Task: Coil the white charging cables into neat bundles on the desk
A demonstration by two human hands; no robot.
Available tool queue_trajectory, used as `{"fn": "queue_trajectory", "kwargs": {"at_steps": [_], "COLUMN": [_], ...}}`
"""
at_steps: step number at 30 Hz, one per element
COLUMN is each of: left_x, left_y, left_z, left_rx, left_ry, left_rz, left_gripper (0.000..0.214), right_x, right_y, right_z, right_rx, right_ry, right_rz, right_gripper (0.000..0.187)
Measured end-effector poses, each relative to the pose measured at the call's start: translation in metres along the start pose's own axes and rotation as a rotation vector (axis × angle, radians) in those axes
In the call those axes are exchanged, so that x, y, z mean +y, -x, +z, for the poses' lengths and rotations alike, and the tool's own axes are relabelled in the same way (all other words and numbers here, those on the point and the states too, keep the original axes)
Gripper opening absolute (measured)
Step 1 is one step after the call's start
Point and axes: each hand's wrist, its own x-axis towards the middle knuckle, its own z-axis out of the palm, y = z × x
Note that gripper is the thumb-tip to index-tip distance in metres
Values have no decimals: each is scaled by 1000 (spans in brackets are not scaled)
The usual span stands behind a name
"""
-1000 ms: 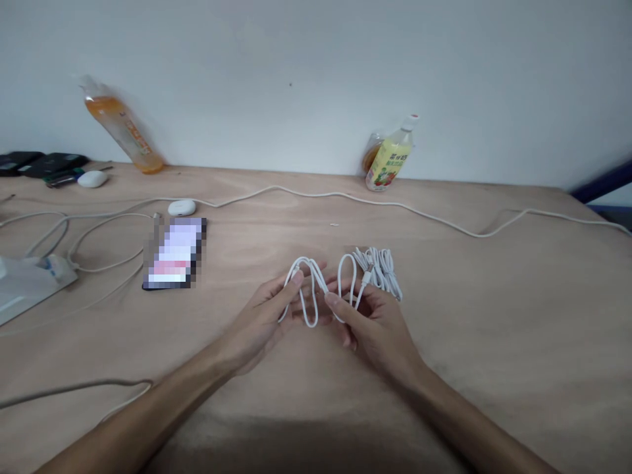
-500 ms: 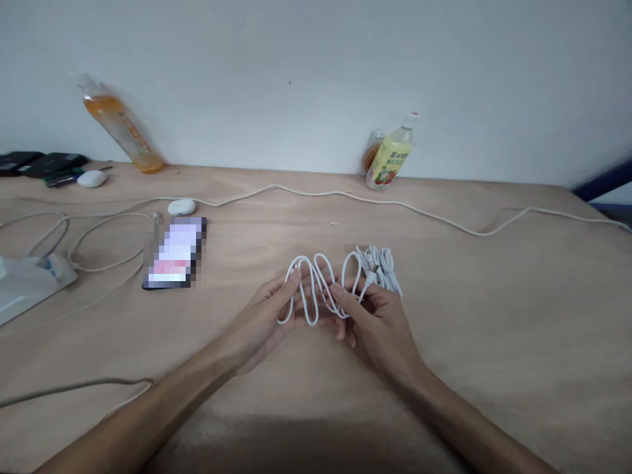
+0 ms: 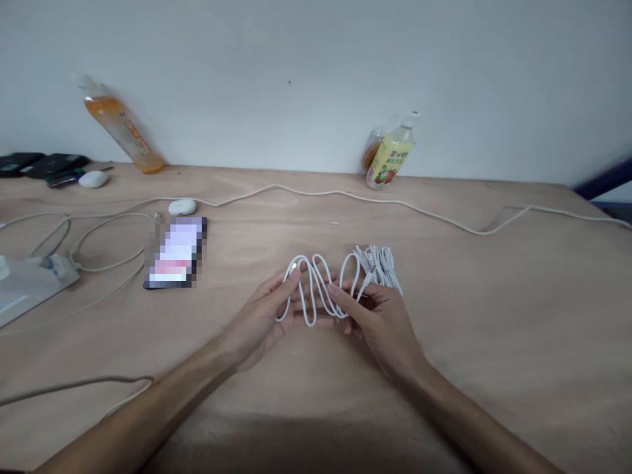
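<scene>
A white cable (image 3: 311, 309) hangs in loose zigzag loops between my two hands, above the table. My left hand (image 3: 269, 306) is closed on its left end, thumb on top, with a small shiny metal tip showing by the thumb. My right hand (image 3: 375, 316) pinches the loops on the right side between thumb and fingers. Just behind the right hand lies a bundle of white cables (image 3: 382, 263), folded up on the table. Fingers under the loops are partly hidden.
On the left lie a phone (image 3: 176, 253), a white earphone case (image 3: 182, 207) and a white power strip (image 3: 29, 286). A long white cord (image 3: 336, 193) crosses the table behind my hands. An orange drink bottle (image 3: 123, 135) and a yellow bottle (image 3: 392, 158) stand by the wall.
The loops have shifted very slightly left and sit a little closer together near the right thumb. Both hands keep their hold on the cable.
</scene>
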Motion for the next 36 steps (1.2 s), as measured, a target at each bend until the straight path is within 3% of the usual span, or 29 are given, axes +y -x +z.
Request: {"fn": "queue_trajectory", "kwargs": {"at_steps": [12, 24, 36], "left_x": [1, -3, -1], "left_y": [-1, 1, -1], "left_z": [-1, -4, -4], "left_rx": [-26, -70, -17], "left_ry": [59, -29, -25], "left_rz": [-30, 4, 0], "left_gripper": [41, 41, 30], "right_x": [-3, 3, -3], "right_y": [-1, -1, -4], "right_z": [0, -3, -4], "right_rx": [33, -62, -20], "right_ry": [-79, -112, -66], "right_rz": [47, 99, 74], "right_gripper": [26, 41, 47]}}
